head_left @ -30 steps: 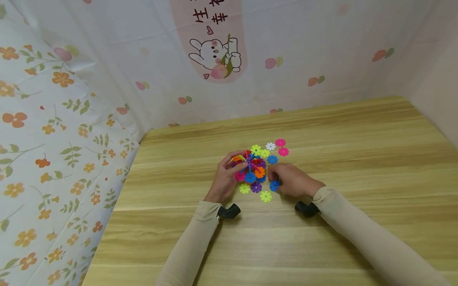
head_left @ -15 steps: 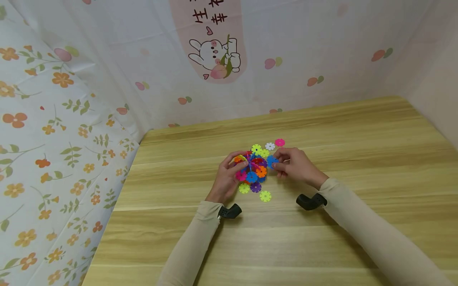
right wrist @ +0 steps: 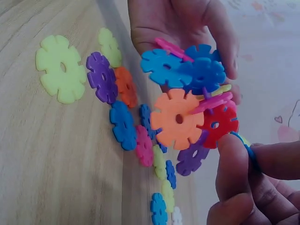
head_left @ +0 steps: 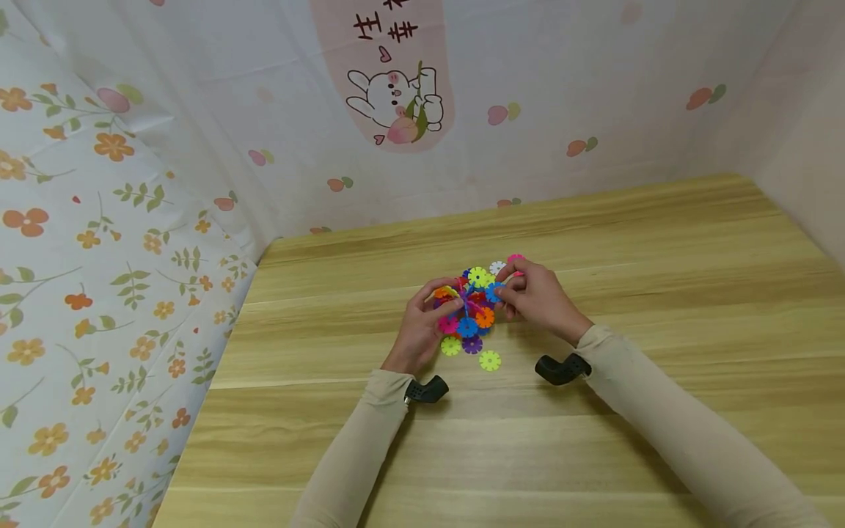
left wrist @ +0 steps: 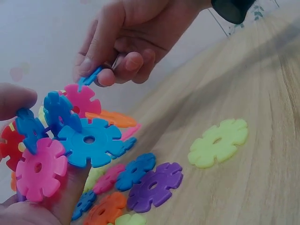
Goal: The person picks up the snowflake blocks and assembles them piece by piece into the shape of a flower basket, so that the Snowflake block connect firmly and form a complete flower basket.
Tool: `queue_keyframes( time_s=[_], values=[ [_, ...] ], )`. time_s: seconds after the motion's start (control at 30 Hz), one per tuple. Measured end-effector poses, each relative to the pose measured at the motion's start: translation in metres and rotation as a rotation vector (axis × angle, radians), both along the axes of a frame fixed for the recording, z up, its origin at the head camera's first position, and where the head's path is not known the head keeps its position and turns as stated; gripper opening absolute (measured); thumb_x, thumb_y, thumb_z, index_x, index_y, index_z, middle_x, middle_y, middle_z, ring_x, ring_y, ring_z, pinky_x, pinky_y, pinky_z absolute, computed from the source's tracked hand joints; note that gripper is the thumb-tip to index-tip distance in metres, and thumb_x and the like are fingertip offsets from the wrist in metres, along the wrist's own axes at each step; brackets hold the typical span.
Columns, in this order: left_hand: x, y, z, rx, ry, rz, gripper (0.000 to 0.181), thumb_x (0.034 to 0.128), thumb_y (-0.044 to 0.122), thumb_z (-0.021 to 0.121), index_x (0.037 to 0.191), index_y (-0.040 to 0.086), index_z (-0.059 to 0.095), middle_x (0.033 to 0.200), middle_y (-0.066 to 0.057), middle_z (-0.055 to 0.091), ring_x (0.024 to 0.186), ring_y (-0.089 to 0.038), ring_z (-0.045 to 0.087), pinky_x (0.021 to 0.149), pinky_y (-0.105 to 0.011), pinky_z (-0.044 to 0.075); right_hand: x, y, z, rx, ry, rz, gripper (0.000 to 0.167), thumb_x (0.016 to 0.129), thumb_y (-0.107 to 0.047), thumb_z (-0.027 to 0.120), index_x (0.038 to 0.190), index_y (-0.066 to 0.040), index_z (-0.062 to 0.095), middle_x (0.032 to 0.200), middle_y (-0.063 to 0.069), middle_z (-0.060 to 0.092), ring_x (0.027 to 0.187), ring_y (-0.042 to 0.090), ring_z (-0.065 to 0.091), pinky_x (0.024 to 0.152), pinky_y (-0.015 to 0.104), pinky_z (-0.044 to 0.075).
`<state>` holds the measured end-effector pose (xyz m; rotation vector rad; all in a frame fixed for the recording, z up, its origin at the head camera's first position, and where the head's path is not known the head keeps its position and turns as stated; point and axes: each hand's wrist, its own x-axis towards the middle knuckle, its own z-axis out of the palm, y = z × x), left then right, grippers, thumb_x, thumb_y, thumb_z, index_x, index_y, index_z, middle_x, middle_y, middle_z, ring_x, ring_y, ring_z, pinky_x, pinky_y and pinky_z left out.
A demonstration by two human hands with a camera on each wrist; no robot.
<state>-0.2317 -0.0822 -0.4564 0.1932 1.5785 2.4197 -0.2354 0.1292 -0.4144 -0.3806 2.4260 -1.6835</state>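
My left hand (head_left: 417, 326) holds a cluster of interlocked snowflake discs (right wrist: 180, 117), notched plastic rounds in blue, pink, orange, red and purple. The thumb lies along the cluster's near side. Close to its right side, my right hand (head_left: 543, 301) pinches a single blue snowflake disc (head_left: 494, 292) between thumb and fingers. In the left wrist view this blue disc (left wrist: 91, 76) is seen edge-on, just above a pink disc of the cluster. Whether it touches the cluster, I cannot tell. Loose discs lie beneath, including a purple disc (left wrist: 154, 187) and a yellow-green disc (left wrist: 218, 143).
The wooden table (head_left: 370, 469) spreads around the hands. A white disc (head_left: 497, 269) and a pink disc (head_left: 516, 262) lie behind the right hand. Printed cloth (head_left: 264, 95) hangs at the back and left. Black camera mounts (head_left: 428, 390) sit on both wrists.
My right hand has picked up the blue disc from the table's near right of the pile and brought it up and left to the cluster. The left hand has stayed nearly still.
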Motion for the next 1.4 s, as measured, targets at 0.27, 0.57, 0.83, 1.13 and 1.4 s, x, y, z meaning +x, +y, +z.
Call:
queue_keyframes(
  time_s=[0.27, 0.57, 0.83, 1.13, 1.4],
  values=[
    [0.0, 0.004, -0.001, -0.064, 0.049, 0.006, 0.036, 0.0871, 0.002, 0.063, 0.122, 0.001, 0.055, 0.123, -0.012, 0.049, 0.097, -0.021, 0.056, 0.081, -0.03, 0.05, 0.0, -0.003, -0.002, 0.08, 0.082, -0.022, 0.009, 0.091, -0.004, 0.058, 0.097, 0.0, 0.053, 0.071, 0.017, 0.065, 0.05, 0.026, 0.059, 0.047, 0.031, 0.05],
    [0.002, 0.011, -0.002, -0.158, 0.151, 0.037, 0.033, 0.0863, 0.005, 0.065, 0.118, 0.002, 0.058, 0.126, -0.008, 0.051, 0.113, -0.023, 0.046, 0.085, -0.03, 0.047, -0.001, -0.004, -0.004, 0.079, 0.047, -0.046, 0.007, 0.09, -0.003, 0.059, 0.094, 0.001, 0.054, 0.067, 0.017, 0.064, 0.05, 0.027, 0.059, 0.048, 0.032, 0.05],
    [0.002, 0.009, -0.001, -0.147, 0.152, 0.012, 0.034, 0.0878, 0.005, 0.063, 0.121, 0.002, 0.056, 0.125, -0.01, 0.05, 0.113, -0.024, 0.046, 0.085, -0.03, 0.047, -0.003, -0.003, -0.006, 0.068, 0.006, -0.013, 0.013, 0.091, -0.006, 0.058, 0.099, 0.002, 0.052, 0.068, 0.019, 0.063, 0.054, 0.03, 0.061, 0.049, 0.03, 0.049],
    [0.001, -0.006, 0.0, -0.224, 0.099, -0.165, 0.045, 0.0886, 0.017, 0.065, 0.132, 0.017, 0.051, 0.126, -0.012, 0.047, 0.095, -0.026, 0.058, 0.079, -0.036, 0.051, -0.01, 0.009, -0.004, 0.052, 0.017, 0.058, 0.012, 0.093, -0.006, 0.056, 0.101, 0.003, 0.058, 0.069, 0.018, 0.063, 0.058, 0.032, 0.06, 0.055, 0.032, 0.051],
    [-0.003, -0.003, 0.0, -0.308, 0.182, -0.223, 0.033, 0.09, 0.013, 0.062, 0.123, 0.011, 0.059, 0.124, -0.01, 0.048, 0.106, -0.028, 0.052, 0.087, -0.036, 0.047, -0.015, 0.012, 0.002, 0.077, 0.061, 0.17, 0.011, 0.095, -0.005, 0.052, 0.102, 0.0, 0.059, 0.07, 0.018, 0.061, 0.058, 0.035, 0.057, 0.053, 0.035, 0.049]
  ],
)
